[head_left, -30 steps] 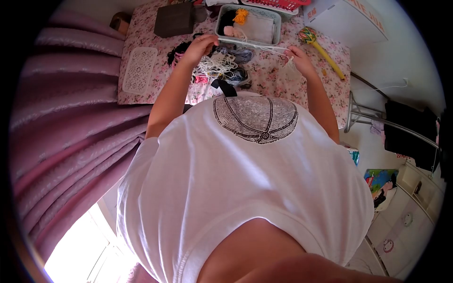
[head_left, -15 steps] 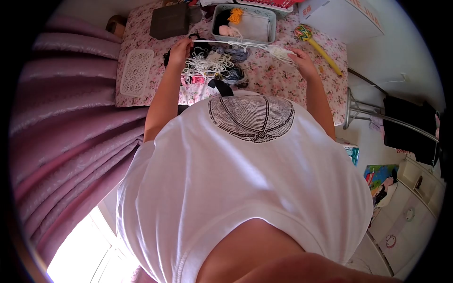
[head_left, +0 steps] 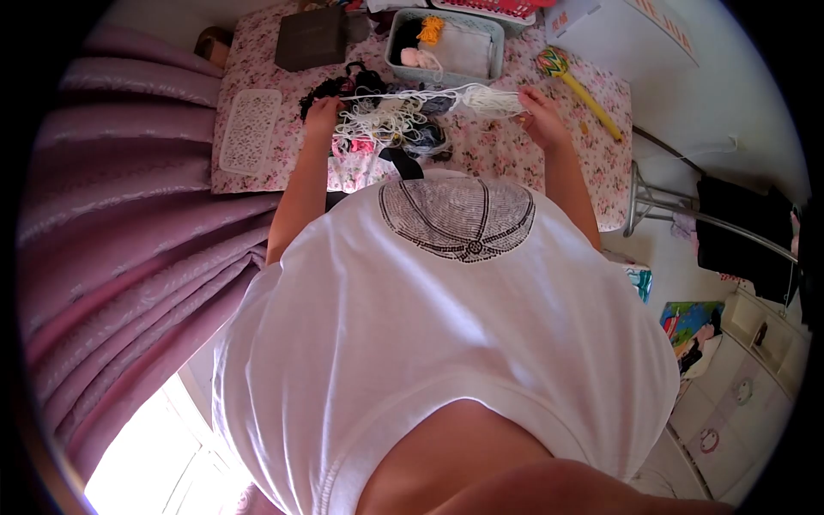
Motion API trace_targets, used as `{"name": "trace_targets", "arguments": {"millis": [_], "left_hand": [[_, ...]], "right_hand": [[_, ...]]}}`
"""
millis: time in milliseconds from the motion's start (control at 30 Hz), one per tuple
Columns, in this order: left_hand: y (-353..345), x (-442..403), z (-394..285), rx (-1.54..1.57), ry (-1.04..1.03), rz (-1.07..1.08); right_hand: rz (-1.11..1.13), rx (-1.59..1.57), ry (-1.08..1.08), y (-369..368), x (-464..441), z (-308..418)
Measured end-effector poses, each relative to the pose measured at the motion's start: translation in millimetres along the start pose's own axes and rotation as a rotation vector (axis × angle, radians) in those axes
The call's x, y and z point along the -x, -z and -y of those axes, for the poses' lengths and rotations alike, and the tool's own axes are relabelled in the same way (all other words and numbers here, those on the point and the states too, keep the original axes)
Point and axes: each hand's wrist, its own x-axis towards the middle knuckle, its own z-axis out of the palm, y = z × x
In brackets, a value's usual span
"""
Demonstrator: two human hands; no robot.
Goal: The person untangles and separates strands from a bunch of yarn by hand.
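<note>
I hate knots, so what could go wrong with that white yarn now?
The white yarn is stretched between the left hand and the right hand, so an end might slip out if a pinch loosens. It runs close to the messy yarn pile in this view, so strands could snag there. The bundle's loose loops beside the right hand might knot if tugged.

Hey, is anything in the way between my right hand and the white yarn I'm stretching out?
Nothing visible is: your right hand holds the bunched end of the white yarn directly, and your left hand holds the other end. The tangled yarn pile doesn't come between them.
</note>
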Motion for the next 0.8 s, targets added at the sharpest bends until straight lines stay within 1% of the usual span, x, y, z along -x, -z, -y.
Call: {"name": "trace_targets", "arguments": {"millis": [100,133,233,300,367,467,567,667,767,800], "left_hand": [[-11,6,7,-0.330,-0.338,-0.042],[-16,7,2,-0.436,-0.278,-0.035],[-39,16,-15,-0.562,-0.714,-0.074],[-61,31,-43,-0.083,-0.451,0.386],[-75,57,-81,0.214,-0.267,0.676],[-83,85,-111,0.457,-0.070,0.712],[-88,76,-101,0.437,-0.210,0.715],[-89,67,-90,0.457,-0.269,0.662],[-85,78,-108,0.613,-0.116,0.611],[-84,81,-113,0.581,-0.124,0.617]], "right_hand": [[0.091,0.048,0.025,-40,3,11],[0.130,0.064,0.028,-52,2,12],[0.249,0.083,0.006,-78,-6,9],[0.324,0.035,-0.004,-94,-11,9],[0.395,-0.062,0.000,-108,-12,10],[0.339,-0.077,0.037,-121,-8,12],[0.282,-0.179,0.041,-126,-2,13],[0.240,-0.078,0.028,-106,-5,7],[-0.036,0.415,-0.080,-94,-2,-1],[-0.031,0.516,0.041,-96,-1,-3]]}}
